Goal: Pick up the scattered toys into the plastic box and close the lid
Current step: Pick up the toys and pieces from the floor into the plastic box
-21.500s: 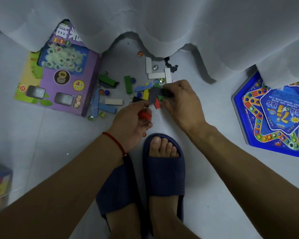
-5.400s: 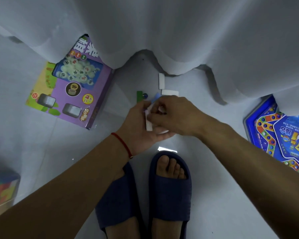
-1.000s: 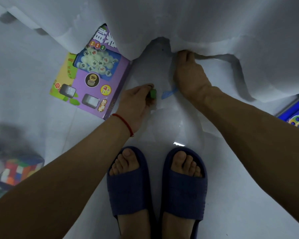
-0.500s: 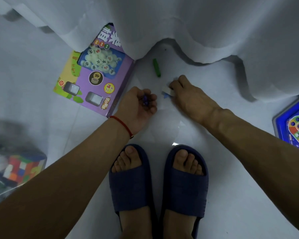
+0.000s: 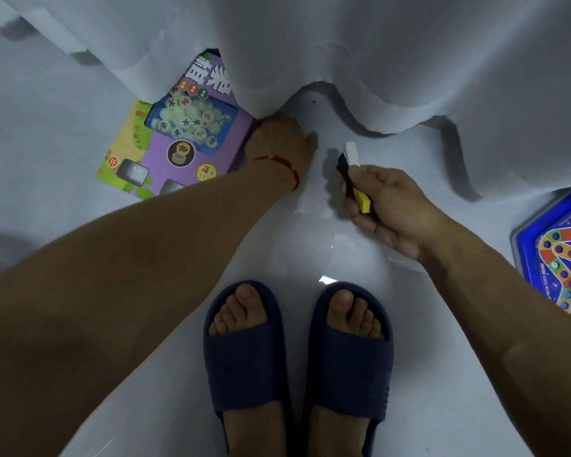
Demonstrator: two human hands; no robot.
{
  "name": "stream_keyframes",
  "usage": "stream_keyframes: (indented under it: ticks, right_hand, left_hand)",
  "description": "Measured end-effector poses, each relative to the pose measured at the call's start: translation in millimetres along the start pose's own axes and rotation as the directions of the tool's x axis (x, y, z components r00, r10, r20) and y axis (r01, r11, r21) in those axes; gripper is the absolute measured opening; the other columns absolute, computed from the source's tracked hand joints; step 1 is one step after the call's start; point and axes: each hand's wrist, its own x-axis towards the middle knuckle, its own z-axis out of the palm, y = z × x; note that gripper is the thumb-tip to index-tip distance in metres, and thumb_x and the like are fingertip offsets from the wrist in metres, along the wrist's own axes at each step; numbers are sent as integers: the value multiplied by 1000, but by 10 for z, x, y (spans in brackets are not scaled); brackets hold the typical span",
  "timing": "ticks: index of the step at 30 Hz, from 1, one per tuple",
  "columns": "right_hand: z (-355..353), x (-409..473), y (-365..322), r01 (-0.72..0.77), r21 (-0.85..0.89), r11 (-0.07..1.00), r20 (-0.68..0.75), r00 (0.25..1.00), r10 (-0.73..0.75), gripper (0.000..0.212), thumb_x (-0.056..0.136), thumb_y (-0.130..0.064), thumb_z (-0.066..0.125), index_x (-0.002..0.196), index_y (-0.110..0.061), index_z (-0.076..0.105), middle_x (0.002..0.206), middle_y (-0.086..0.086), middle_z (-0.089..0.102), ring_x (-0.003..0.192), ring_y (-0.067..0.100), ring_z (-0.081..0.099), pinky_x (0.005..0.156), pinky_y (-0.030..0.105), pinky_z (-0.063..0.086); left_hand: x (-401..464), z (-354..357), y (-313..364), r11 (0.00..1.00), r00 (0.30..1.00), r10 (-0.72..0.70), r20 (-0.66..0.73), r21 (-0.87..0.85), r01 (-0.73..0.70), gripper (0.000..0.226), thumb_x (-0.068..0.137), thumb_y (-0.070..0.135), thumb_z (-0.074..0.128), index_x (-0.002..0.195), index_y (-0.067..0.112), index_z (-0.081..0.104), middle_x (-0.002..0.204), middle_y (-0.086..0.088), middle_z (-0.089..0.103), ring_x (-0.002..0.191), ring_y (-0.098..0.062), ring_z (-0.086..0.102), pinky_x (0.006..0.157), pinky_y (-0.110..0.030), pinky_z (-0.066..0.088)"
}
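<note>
My left hand (image 5: 282,140) now reaching under the curtain (image 5: 343,61) hem, its grip hidden, I can't tell, right hand (image 5: 386,206) lifted, fingers curled around blocks (image 5: 355,173).

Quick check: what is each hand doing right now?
Left hand: fingers hidden under the curtain; grip cannot be told.
Right hand: holding toy blocks.
</note>
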Motion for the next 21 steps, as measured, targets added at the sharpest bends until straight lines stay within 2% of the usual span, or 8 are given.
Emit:
stream_keyframes:
  ticks: [2,4,7,9,11,14,17,21]
  right_hand:
    - [-56,-120,29,-73,270,960,80,995,53,22,101,-25,54,113,-7,61,83,3,61,56,11,48,48,19,41]
    - [-70,-250,62,-109,376,920,111,991,72,23,100,-22,55,115,-6,59,84,5,61,55,11,49,41,17,40]
    - [-12,-532,49,-152,385,910,162,982,95,14,100,-19,52,103,-7,58,81,5,58,56,12,51,35,15,35]
    - [96,-777,-40,-174,333,927,204,973,109,14,98,-18,54,103,-6,60,79,6,58,57,13,54,38,16,40]
    - [280,-1046,-227,-180,232,956,263,958,117,22,94,-17,57,111,-4,64,80,7,62,60,14,58,46,17,47]
    - [769,-1464,-694,-165,-11,986,372,915,157,25,93,-14,59,114,-1,62,85,12,64,65,17,61,48,19,51]
    - [1509,-1800,-1183,-72,-277,958,478,855,203,32,88,-11,61,117,3,62,89,15,66,68,16,64,49,20,53]
    - [2763,-2114,-1493,77,-531,844,574,765,291,22,97,-5,56,116,1,65,94,14,67,69,13,65,53,19,55]
  left_hand:
    - [51,27,17,996,994,53,93,62,-59,38,104,27,36,127,0,51,123,-19,54,115,-37,53,90,-43,45]
    - [-63,-15,-11,977,981,33,191,-214,9,30,101,21,40,121,4,55,112,-17,57,102,-33,56,84,-41,45]
    - [-608,-329,-85,283,832,-65,551,-789,545,32,98,30,47,75,10,55,68,-8,50,56,-21,48,52,-29,44]
    - [-1139,-578,-245,-191,751,87,655,-728,658,32,97,27,51,69,12,51,63,-6,47,51,-19,44,45,-25,42]
    - [-1665,-893,-493,-428,772,164,614,-661,617,25,98,22,49,79,9,57,67,-6,53,57,-18,50,50,-25,49]
    - [-2367,-1429,-1044,-569,847,80,526,-673,472,18,100,15,47,101,4,61,86,-10,65,70,-20,62,62,-26,56]
    - [-3001,-1911,-1702,-557,886,-144,441,-776,296,22,99,7,45,116,5,58,90,-14,68,71,-24,65,62,-29,57]
    - [-3761,-2363,-2568,-424,779,-485,397,-886,187,25,95,3,51,119,1,58,92,-17,62,75,-28,59,71,-35,53]
